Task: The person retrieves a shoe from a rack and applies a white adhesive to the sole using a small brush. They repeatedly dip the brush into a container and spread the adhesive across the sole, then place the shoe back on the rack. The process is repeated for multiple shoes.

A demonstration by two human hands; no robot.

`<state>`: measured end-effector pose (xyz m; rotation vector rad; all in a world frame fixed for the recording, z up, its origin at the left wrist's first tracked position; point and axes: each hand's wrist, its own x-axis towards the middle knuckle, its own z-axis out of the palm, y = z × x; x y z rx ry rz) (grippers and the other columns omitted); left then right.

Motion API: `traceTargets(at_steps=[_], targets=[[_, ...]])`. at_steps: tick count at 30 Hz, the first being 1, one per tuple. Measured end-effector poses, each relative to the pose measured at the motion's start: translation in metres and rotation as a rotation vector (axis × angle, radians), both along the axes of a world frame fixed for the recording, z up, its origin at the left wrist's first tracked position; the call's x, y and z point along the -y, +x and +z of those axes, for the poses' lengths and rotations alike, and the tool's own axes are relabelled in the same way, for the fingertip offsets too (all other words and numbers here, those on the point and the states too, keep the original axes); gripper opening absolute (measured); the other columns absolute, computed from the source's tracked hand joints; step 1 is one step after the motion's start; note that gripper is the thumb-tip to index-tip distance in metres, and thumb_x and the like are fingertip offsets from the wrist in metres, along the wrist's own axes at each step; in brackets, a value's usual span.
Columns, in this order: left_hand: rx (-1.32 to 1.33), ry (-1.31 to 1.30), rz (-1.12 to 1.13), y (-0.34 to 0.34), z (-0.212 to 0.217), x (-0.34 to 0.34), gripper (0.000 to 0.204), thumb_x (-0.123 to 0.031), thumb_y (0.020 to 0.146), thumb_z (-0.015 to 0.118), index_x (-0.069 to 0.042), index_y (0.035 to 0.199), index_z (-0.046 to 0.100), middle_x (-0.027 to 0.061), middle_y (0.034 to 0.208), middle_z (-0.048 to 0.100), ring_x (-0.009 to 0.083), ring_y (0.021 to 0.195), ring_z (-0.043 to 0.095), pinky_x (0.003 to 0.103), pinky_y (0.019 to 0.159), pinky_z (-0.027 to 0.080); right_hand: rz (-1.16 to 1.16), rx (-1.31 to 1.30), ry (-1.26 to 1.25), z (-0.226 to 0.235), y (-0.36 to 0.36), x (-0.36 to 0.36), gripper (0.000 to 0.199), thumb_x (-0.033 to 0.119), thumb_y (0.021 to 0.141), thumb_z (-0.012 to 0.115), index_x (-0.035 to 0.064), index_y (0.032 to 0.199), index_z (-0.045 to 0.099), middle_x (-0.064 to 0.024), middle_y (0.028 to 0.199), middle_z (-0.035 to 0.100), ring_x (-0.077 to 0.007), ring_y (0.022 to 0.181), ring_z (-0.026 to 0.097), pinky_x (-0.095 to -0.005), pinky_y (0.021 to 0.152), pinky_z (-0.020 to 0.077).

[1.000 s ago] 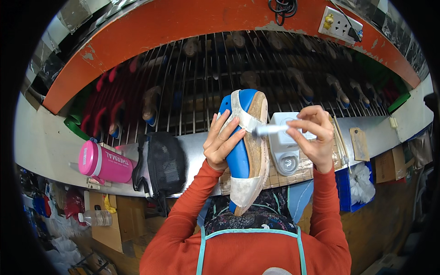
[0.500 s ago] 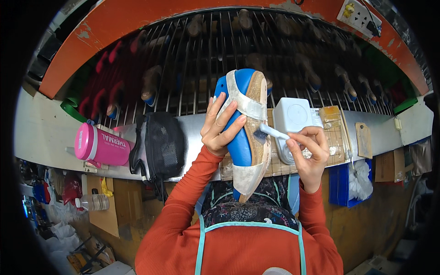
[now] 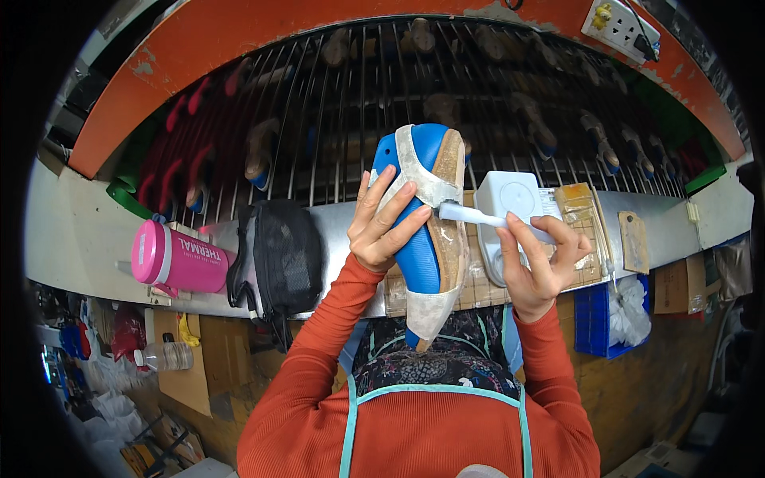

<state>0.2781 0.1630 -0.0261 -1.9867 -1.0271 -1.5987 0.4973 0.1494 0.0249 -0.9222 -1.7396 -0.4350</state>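
My left hand (image 3: 385,227) grips a sandal (image 3: 431,186) with pale straps, fitted on a blue shoe last (image 3: 419,259). Its brown sole edge faces right, and the toe strap points down toward my apron. A white-handled brush (image 3: 478,216) with dark bristles is pinched in the fingers of my right hand (image 3: 539,263). The bristles meet the side of the sandal at the lower edge of the ankle-side strap, close to my left fingertips. Behind the brush stands a pale grey plastic container (image 3: 510,191) on a taped cardboard mat (image 3: 578,271).
A pink thermal bottle (image 3: 187,259) and a black mesh pouch (image 3: 288,255) lie on the left of the bench. Beyond it, a rack of metal rods (image 3: 343,119) carries several shoes on lasts. A blue crate (image 3: 591,323) with plastic bags sits lower right.
The brush has moved up and left along the sandal, from the sole edge to the strap's base, and its handle lies flatter. The left hand and sandal have barely moved.
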Motion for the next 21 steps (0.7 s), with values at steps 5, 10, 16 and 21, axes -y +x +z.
traceTargets(at_steps=[5,10,16,21], targets=[[0.022,0.025,-0.011,-0.002,0.005,-0.005,0.039,-0.015,0.07,0.078,-0.024,0.108,0.07,0.0054,0.125,0.064,0.0366,0.122,0.055,0.057,0.105,0.038,0.212,-0.066,-0.299,0.003,0.01,-0.008,0.024,0.016,0.068,0.083,0.0113,0.09,0.076,0.0006,0.084,0.06,-0.0118,0.07,0.052,-0.0302,0.075,0.0297],[0.013,0.061,0.007,-0.004,0.008,-0.01,0.036,-0.016,0.073,0.076,-0.022,0.108,0.07,0.0081,0.124,0.064,0.0383,0.121,0.055,0.056,0.105,0.038,0.395,-0.231,-0.582,0.0,0.017,-0.011,0.018,0.015,0.072,0.08,0.0093,0.088,0.075,0.0004,0.08,0.059,-0.0097,0.058,0.049,-0.0267,0.07,0.0332],[0.048,0.097,0.03,-0.002,0.007,-0.016,0.032,-0.015,0.076,0.074,-0.019,0.108,0.07,0.0115,0.124,0.064,0.0399,0.12,0.055,0.057,0.104,0.039,0.447,-0.321,-0.665,-0.013,0.019,0.006,0.016,0.006,0.075,0.077,0.002,0.09,0.074,-0.0033,0.083,0.057,-0.0098,0.067,0.051,-0.0234,0.063,0.0407],[0.075,0.136,0.04,0.001,0.006,-0.024,0.031,-0.015,0.079,0.072,-0.016,0.11,0.069,0.0143,0.125,0.063,0.0409,0.121,0.055,0.058,0.103,0.038,0.407,-0.447,-0.645,-0.024,0.014,0.024,0.019,0.011,0.072,0.08,0.0059,0.09,0.075,-0.0012,0.081,0.057,-0.009,0.058,0.047,-0.0252,0.067,0.0361]])
